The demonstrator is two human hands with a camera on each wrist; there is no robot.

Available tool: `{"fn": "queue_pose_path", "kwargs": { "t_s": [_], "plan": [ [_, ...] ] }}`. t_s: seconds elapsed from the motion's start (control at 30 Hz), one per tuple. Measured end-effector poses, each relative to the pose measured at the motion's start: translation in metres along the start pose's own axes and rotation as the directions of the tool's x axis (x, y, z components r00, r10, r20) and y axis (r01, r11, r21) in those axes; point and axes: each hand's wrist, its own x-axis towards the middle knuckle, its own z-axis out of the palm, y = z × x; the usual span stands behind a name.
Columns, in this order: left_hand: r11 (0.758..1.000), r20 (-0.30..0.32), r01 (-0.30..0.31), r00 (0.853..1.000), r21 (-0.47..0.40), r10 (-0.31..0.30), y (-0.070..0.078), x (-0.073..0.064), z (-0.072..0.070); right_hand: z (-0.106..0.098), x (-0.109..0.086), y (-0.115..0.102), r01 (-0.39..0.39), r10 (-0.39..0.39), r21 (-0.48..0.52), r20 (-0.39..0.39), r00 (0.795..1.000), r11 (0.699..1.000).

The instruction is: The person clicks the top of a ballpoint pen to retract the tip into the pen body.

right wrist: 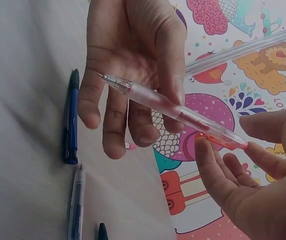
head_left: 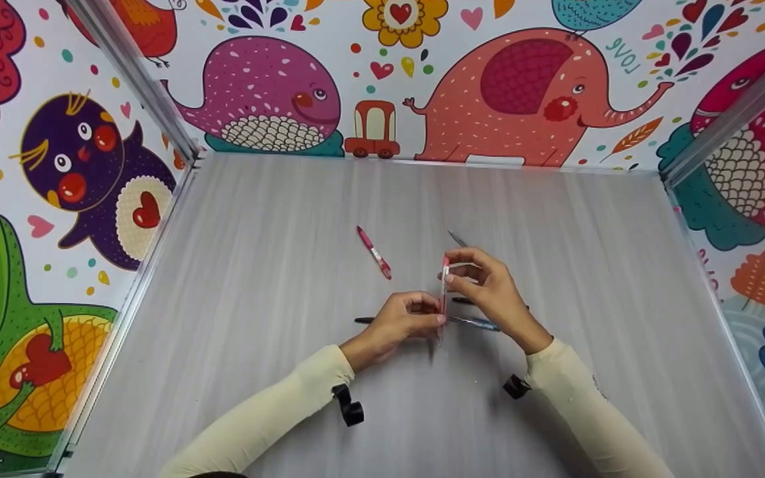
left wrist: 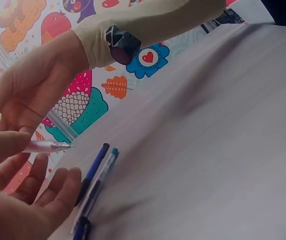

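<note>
Left hand (head_left: 404, 318) and right hand (head_left: 492, 289), fingers half-curled, pinch one clear pen (right wrist: 190, 119); one pink pen (head_left: 374, 253) and at least three other pens (right wrist: 72, 125) lie nearby.

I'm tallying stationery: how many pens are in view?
6: red-clipped pen between the left hand and right hand; pink pen beyond the left; silver-tipped pen beyond the right; blue pen and clear pen by the right; another blue pen partly beneath the left. More may be hidden.
</note>
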Motion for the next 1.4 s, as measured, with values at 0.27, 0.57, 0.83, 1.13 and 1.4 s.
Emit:
{"fn": "queue_pose_path", "kwargs": {
  "t_s": [0.27,0.57,0.83,1.13,1.4],
  "plan": [
    [0.99,0.008,0.045,0.999,-0.137,-0.044,0.002,-0.002,0.007,-0.001,-0.001,-0.001,-0.067,0.067,-0.018,0.026,0.997,0.998],
    [0.969,0.025,0.085,0.996,-0.231,-0.082,0.004,-0.002,0.009,-0.004,-0.003,-0.002,-0.09,0.09,-0.013,0.071,0.993,0.996],
    [0.971,0.017,0.082,0.997,-0.225,-0.081,0.002,0.001,0.008,-0.005,-0.002,0.0,-0.106,0.108,-0.03,0.07,0.992,0.994],
    [0.97,0.034,0.076,0.997,-0.23,-0.07,0.005,0.008,0.006,-0.007,0.0,0.004,-0.086,0.089,-0.06,0.049,0.995,0.994],
    [0.974,0.028,0.069,0.998,-0.216,-0.065,0.002,0.017,0.004,-0.011,0.005,0.009,-0.084,0.086,-0.051,0.038,0.996,0.995]
  ]
}}
